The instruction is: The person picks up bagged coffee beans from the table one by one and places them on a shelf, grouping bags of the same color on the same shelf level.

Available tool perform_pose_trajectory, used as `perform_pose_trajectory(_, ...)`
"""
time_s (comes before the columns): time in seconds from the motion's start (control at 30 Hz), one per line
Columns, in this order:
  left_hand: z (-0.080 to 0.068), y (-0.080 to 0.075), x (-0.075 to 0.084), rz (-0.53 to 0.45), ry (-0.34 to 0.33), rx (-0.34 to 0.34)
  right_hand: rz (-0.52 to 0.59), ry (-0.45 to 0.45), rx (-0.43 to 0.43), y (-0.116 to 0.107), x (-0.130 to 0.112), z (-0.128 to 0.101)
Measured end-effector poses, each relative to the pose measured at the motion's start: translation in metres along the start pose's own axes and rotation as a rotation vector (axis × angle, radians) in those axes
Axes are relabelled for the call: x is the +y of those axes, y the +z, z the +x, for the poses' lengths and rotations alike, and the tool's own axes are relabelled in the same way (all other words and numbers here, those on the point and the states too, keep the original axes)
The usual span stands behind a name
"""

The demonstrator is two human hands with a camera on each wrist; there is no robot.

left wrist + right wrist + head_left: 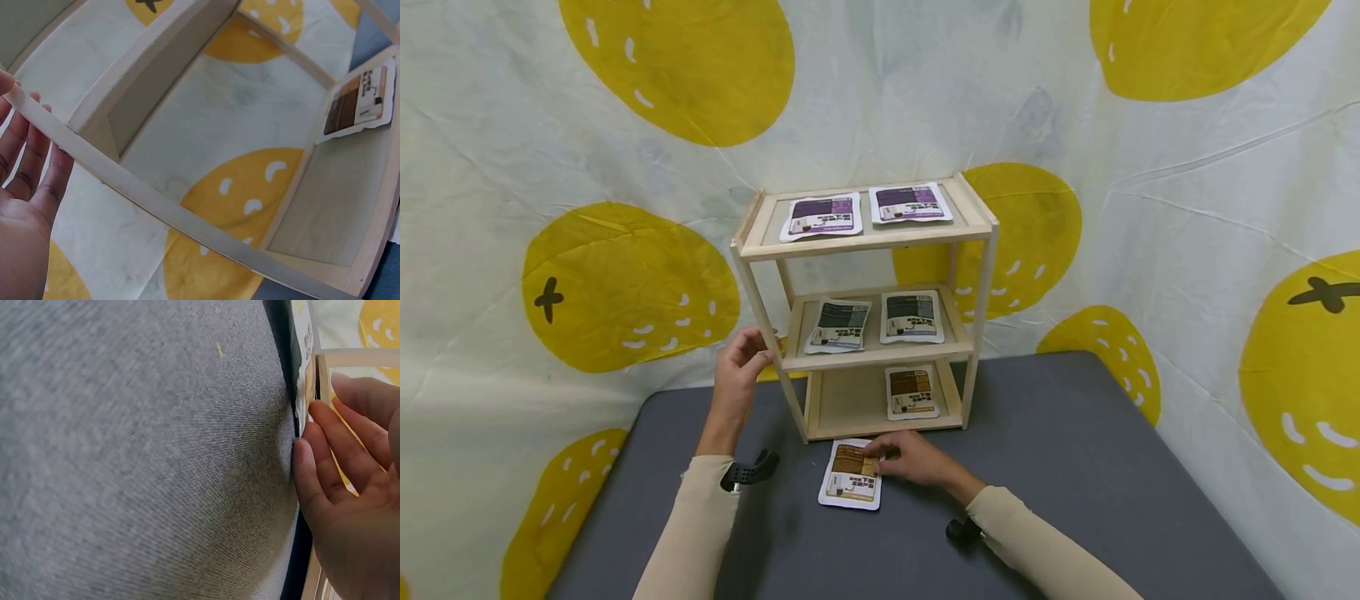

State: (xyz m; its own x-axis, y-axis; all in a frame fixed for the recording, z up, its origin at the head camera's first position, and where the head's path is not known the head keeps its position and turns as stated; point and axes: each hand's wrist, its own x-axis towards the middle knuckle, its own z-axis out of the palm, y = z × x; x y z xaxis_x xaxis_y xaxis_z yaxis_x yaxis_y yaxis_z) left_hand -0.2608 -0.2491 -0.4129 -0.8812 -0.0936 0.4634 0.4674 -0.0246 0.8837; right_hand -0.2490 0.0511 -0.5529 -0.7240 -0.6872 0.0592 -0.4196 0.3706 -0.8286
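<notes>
A small three-tier wooden shelf rack (865, 361) stands on the dark grey surface. My left hand (743, 360) grips its left front post (125, 172) beside the middle tier, thumb on one side and fingers behind. Just before the bottom tier lies a flat white-edged pouch (850, 487) with a brown and cream label. My right hand (910, 460) pinches this pouch's right edge; in the right wrist view the pouch (302, 369) shows almost edge-on at the fingertips. A similar brown-labelled pouch (913, 393) is on the right half of the bottom tier.
Two purple-labelled pouches, left (822, 216) and right (910, 202), lie on the top tier. Two dark green-labelled pouches, left (838, 326) and right (912, 317), lie on the middle one. Behind hangs a pale cloth (880, 92) printed with yellow fruit.
</notes>
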Motion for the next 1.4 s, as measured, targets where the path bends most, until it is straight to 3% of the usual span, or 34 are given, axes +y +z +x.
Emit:
perform_pose_trajectory(0.2, 0.001, 0.001, 0.000, -0.004, -0.001, 0.001, -0.121, -0.057, 0.076, 0.007, -0.001, 0.002)
perform_pose_trajectory(0.33, 0.000, 0.001, 0.000, -0.005, 0.000, 0.003, -0.209, -0.078, 0.045, 0.011, -0.002, 0.001)
perform_pose_trajectory(0.53, 0.001, 0.001, 0.000, -0.007, -0.001, 0.007, -0.237, -0.117, -0.026, 0.009, -0.003, 0.001)
perform_pose_trajectory(0.63, 0.000, 0.001, 0.000, -0.011, 0.001, 0.005, -0.267, -0.097, -0.035, 0.009, -0.005, 0.000)
perform_pose_trajectory(0.87, -0.001, 0.001, 0.000, -0.015, 0.007, 0.011, -0.403, -0.043, 0.033, 0.020, -0.009, 0.001)
perform_pose_trajectory(1.0, -0.001, 0.001, 0.000, -0.018, 0.006, 0.007, -0.356, -0.022, 0.052, 0.023, -0.010, 0.001)
perform_pose_trajectory(1.4, 0.000, 0.000, -0.001, -0.014, -0.010, 0.008, -0.045, -0.053, 0.060, 0.013, -0.013, -0.002)
